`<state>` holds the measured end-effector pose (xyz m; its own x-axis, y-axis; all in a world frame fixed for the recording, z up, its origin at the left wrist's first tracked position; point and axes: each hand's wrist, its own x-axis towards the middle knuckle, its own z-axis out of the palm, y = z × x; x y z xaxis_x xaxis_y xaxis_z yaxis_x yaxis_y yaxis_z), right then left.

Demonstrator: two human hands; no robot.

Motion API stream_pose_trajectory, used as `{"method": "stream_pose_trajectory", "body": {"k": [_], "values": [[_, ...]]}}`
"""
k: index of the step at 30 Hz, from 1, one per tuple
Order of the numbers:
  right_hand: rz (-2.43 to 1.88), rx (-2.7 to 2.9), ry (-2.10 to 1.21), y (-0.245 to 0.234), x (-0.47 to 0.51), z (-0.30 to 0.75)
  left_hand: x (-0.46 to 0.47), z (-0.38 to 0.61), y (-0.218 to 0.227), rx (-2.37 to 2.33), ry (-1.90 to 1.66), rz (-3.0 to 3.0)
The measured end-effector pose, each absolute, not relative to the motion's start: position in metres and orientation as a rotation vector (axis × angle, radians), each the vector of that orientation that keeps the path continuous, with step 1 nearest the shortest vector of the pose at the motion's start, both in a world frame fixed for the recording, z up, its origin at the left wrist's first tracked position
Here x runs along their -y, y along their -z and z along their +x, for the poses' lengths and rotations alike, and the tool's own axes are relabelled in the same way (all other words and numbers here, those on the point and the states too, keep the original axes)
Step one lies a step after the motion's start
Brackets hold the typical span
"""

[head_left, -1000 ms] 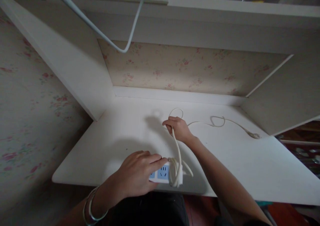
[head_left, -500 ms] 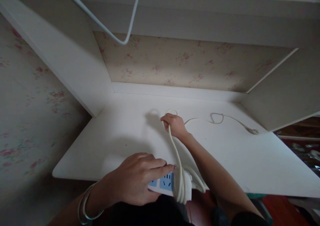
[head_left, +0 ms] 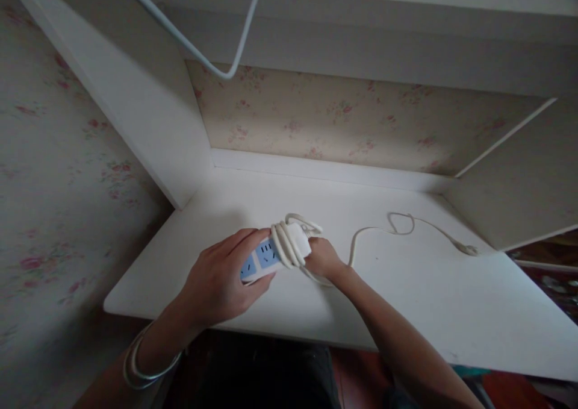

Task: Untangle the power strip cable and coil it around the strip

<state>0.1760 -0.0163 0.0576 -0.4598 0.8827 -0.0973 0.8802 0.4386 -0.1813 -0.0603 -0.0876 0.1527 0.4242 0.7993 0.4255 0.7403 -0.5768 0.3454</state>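
Note:
My left hand [head_left: 226,276] is closed around a white power strip [head_left: 259,263] with blue socket faces, holding it tilted above the desk. Several turns of cream power cord [head_left: 289,246] wrap the strip's right end. Just behind and right of that end is my right hand [head_left: 323,257], curled on the cord, its fingertips hidden by the strip. From there the loose cord runs right across the desk, makes a small loop, and ends in a plug [head_left: 469,250] near the right side panel.
The white desk [head_left: 406,288] is bounded by a left side panel [head_left: 135,114], a right side panel [head_left: 524,180] and a low back ledge [head_left: 325,167]. A shelf [head_left: 361,41] overhangs it. A bent pale rod [head_left: 228,73] hangs at upper left. Floral wallpaper [head_left: 108,174] covers the left wall.
The power strip has risen from the desk's front edge to over the desk in my left hand. My right hand has come down from the stretched cord to behind the strip's wrapped end.

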Motion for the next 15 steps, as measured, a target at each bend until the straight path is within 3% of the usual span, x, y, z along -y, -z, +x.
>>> {"method": "stream_pose_trajectory", "body": {"k": [6,15], "values": [[-1.536,2.638,-0.144,-0.070,0.043,0.196,0.078,-0.061,-0.137,-1.647,-0.858,2.520],[-1.079,2.577,0.518,-0.129,0.063,0.187,0.060,-0.052,-0.114,-1.995,-0.669,2.558]]}}
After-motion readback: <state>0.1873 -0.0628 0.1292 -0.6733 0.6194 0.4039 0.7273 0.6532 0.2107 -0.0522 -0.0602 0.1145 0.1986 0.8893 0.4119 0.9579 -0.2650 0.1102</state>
